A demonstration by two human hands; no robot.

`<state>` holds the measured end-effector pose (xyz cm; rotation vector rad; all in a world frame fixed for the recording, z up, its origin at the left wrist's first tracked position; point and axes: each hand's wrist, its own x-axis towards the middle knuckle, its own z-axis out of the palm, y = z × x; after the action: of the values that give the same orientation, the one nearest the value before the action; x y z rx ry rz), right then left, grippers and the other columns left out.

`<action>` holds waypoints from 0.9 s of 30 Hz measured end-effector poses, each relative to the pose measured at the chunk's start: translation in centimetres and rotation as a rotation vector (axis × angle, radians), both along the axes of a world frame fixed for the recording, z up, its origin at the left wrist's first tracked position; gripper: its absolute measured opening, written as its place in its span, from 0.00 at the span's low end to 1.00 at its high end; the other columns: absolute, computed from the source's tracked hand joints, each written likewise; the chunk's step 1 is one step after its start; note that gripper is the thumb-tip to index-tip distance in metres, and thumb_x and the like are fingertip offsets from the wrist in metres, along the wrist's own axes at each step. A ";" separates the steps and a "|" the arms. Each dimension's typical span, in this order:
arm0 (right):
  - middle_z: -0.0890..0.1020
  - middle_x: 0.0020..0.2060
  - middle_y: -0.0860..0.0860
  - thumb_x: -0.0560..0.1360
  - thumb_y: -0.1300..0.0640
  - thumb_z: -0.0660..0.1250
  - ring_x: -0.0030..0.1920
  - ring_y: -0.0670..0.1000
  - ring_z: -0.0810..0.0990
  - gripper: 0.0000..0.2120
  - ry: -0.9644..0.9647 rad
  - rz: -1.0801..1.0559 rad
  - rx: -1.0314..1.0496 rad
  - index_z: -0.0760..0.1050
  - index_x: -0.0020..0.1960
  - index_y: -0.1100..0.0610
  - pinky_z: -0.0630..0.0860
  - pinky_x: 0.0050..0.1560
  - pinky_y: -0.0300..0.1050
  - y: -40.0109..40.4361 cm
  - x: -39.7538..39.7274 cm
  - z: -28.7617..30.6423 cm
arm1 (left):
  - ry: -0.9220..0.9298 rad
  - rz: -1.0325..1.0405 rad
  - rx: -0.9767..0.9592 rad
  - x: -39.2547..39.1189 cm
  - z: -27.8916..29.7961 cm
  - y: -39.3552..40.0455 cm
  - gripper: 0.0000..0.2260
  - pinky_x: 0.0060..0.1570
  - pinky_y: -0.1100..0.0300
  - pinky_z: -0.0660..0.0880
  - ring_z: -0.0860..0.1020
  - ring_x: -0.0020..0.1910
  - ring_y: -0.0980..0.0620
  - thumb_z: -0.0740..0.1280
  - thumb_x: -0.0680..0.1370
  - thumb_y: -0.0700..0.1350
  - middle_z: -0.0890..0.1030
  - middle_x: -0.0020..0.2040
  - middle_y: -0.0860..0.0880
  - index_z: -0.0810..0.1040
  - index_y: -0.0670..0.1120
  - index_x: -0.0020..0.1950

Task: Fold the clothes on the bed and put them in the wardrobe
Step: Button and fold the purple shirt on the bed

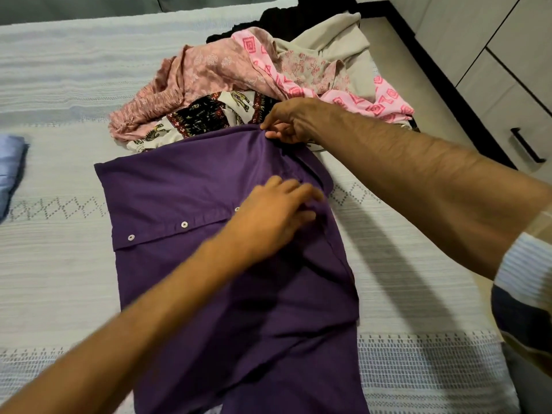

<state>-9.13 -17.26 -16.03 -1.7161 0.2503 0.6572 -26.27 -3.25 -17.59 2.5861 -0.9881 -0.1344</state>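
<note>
A purple button shirt [185,186] lies spread on the bed [59,85], its white buttons running along the placket. My left hand [274,216] rests flat on the shirt's middle right, fingers stretched over a fold. My right hand [286,121] pinches the shirt's far upper edge and lifts it slightly. Behind the shirt is a heap of unfolded clothes [239,70]: dusty pink, bright pink patterned, beige, black, and an elephant-print piece [209,115].
A folded light blue garment [10,171] sits at the bed's left edge. Pale drawers with a black handle [527,144] stand to the right, past the bed's dark frame [424,64].
</note>
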 end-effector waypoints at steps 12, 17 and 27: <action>0.74 0.30 0.48 0.81 0.64 0.67 0.24 0.43 0.81 0.07 0.118 -0.116 -0.064 0.73 0.45 0.59 0.69 0.24 0.31 1.1 2.4 -2.2 | 0.386 -0.043 0.018 6.5 -0.4 -0.8 0.11 0.40 0.65 0.69 0.76 0.40 0.60 0.79 0.73 0.48 0.79 0.43 0.56 0.79 0.52 0.49; 0.72 0.20 0.48 0.81 0.64 0.67 0.24 0.43 0.80 0.07 0.134 -0.129 -0.054 0.72 0.44 0.59 0.70 0.21 0.33 1.1 2.3 -2.4 | 0.160 0.093 -0.093 6.3 -1.4 1.0 0.19 0.41 0.53 0.74 0.76 0.41 0.54 0.79 0.72 0.53 0.77 0.44 0.57 0.71 0.51 0.51; 0.73 0.21 0.47 0.81 0.63 0.66 0.23 0.42 0.81 0.04 0.128 -0.125 -0.058 0.72 0.50 0.58 0.70 0.22 0.31 1.3 2.5 -2.5 | 0.129 0.184 -0.202 4.9 -4.1 3.7 0.11 0.51 0.51 0.78 0.79 0.48 0.53 0.69 0.77 0.35 0.81 0.51 0.51 0.82 0.46 0.58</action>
<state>-6.61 -15.99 -18.57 -1.7008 0.4671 0.6733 -21.41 0.45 -21.68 2.4329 -0.6779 -0.1435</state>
